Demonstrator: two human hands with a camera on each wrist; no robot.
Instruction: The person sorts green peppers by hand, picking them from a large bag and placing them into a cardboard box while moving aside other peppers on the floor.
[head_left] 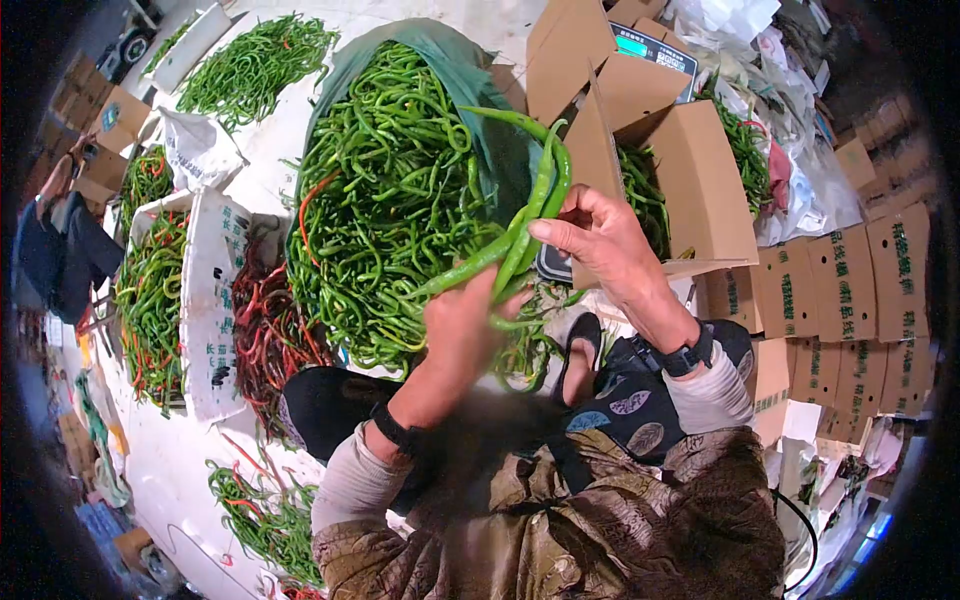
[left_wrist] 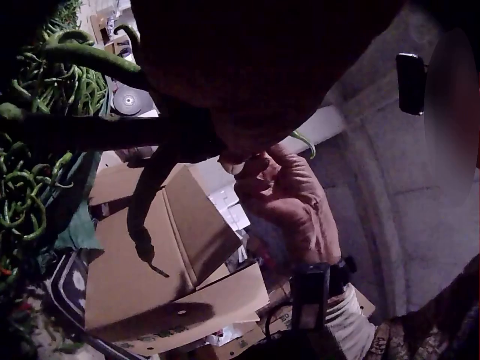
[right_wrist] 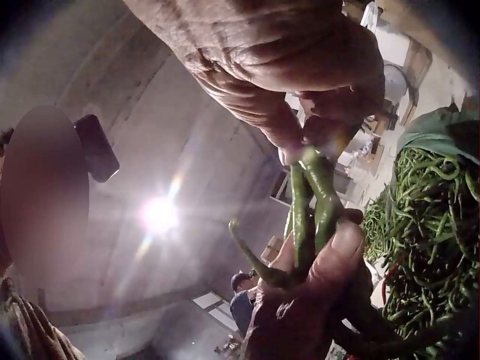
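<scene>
Several long green chili peppers point(head_left: 547, 185) are held between both hands, over the near right side of a green sack point(head_left: 505, 160) heaped with more of them. My left hand point(head_left: 462, 318) grips the bunch low down, with a few peppers sticking out to either side. Thumb and fingertips of my right hand point(head_left: 622, 250) pinch peppers from the right. In the right wrist view the right hand point(right_wrist: 300, 67) is above, its fingertips at the pepper ends, and the left hand point(right_wrist: 300, 307) is below with its thumb across them. The left hand point(left_wrist: 247, 67) is mostly dark in the left wrist view.
An open cardboard box point(head_left: 705, 185) with green peppers inside stands at the right, near a scale point(head_left: 655, 50) with a lit display. Flat-sided cartons point(head_left: 840, 290) are stacked further right. To the left are a white crate point(head_left: 212, 300) of mixed peppers and a dark red pepper pile point(head_left: 270, 330).
</scene>
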